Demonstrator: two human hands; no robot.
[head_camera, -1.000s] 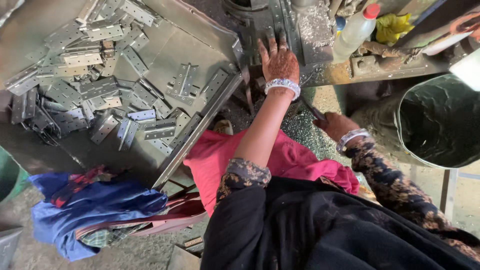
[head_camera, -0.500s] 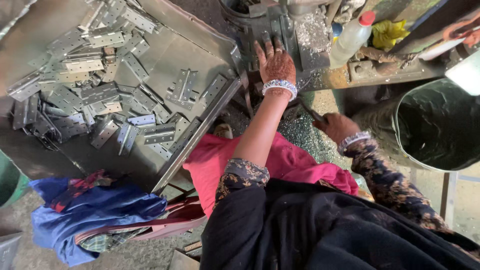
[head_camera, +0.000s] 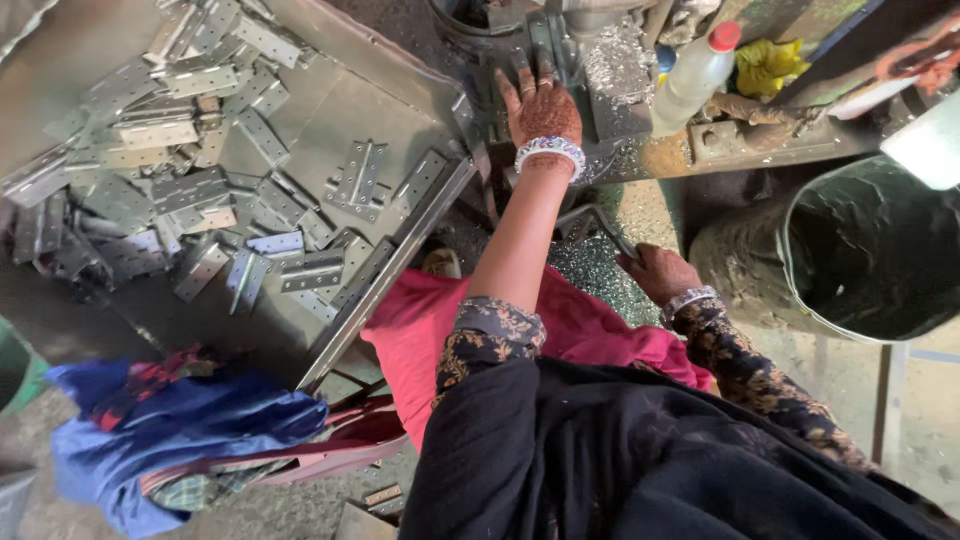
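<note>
Hinge plates (head_camera: 200, 190) heaped on tilted tray (head_camera: 330, 110), well left of our left hand (head_camera: 543, 108), which lies flat w/ fingers spread on machine bed (head_camera: 610, 150); right hand (head_camera: 662, 272) wrapped round lever handle (head_camera: 598, 222), nearer us.

— What lies on the metal tray (head_camera: 400, 75)?

— A heap of flat grey hinge plates (head_camera: 170, 150), piled thickest at its left end.

— And past the machine?

— A white squeeze bottle (head_camera: 692, 78) with a red cap, a crumpled yellow rag (head_camera: 768, 62) beside it.

— On the right?

— 1 dark bucket (head_camera: 880, 250); its inside is too dim to read.

— Lower left?

— A blue cloth bag (head_camera: 150, 430), possibly with a red-patterned cloth on top.
</note>
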